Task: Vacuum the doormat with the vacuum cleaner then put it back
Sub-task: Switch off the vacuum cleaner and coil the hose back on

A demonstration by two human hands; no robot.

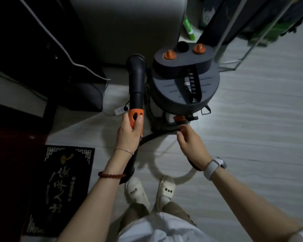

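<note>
A grey canister vacuum cleaner with two orange knobs on top stands on the pale floor ahead of me. My left hand grips the orange handle of its black wand, whose open end points up and away from me. My right hand reaches with loosely curled fingers to the base of the canister, fingertips at the black hose by an orange fitting; whether it holds the hose is unclear. The black doormat with gold and white characters lies at lower left.
A pale cabinet stands behind the vacuum, dark furniture with a white cable at left. A white metal rack with clothes is at right. A white power strip lies by the wand. My feet in white slippers stand below.
</note>
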